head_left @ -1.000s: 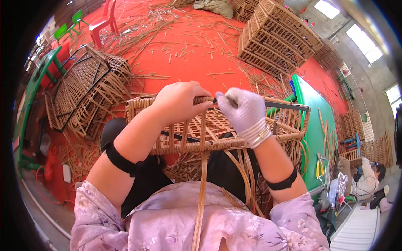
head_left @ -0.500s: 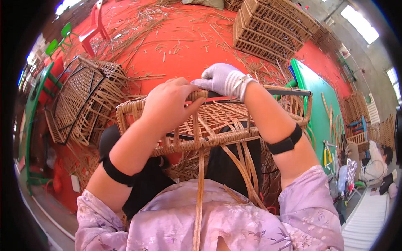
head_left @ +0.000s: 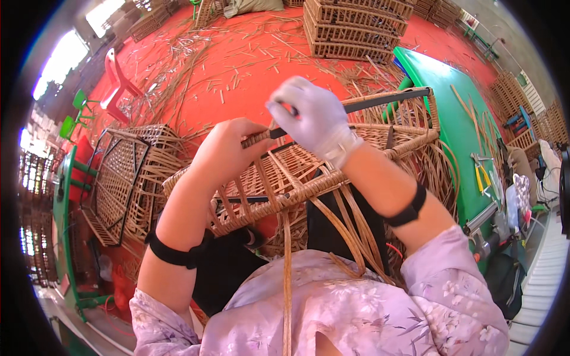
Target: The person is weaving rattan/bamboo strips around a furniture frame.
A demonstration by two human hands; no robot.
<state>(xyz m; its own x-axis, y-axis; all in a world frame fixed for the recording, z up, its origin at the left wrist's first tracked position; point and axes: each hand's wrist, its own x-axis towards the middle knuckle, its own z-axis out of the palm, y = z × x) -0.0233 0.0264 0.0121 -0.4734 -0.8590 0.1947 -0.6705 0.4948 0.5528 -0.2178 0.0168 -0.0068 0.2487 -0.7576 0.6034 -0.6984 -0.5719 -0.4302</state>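
The fingers of the bare left hand (head_left: 228,145) close around the far rim of a brown, open-lattice wicker basket (head_left: 303,193), apparently to steady it near where coiled brown wrapping meets a flat black strip (head_left: 386,101). The fingers of the right hand (head_left: 312,121), in a pale knitted glove, curl into a loop just above that same rim; blur hides whether a strand is in them. The glove probably spares the skin from rough cane.

The basket sits tilted over the person's black-trousered legs (head_left: 347,216), its right end higher, likely so that the rim stays within reach of both hands. A long, flat brown strand (head_left: 287,267) hangs from the basket's near edge down over the floral lilac shirt (head_left: 356,302). Looser strands (head_left: 350,231) bunch right of it, below the basket.

Right of the basket stands a glossy green worktop (head_left: 448,113), where yellow-handled pliers (head_left: 482,178) lie, seemingly kept handy. Left of the basket, another woven basket (head_left: 133,178) with black bars leans on its side.
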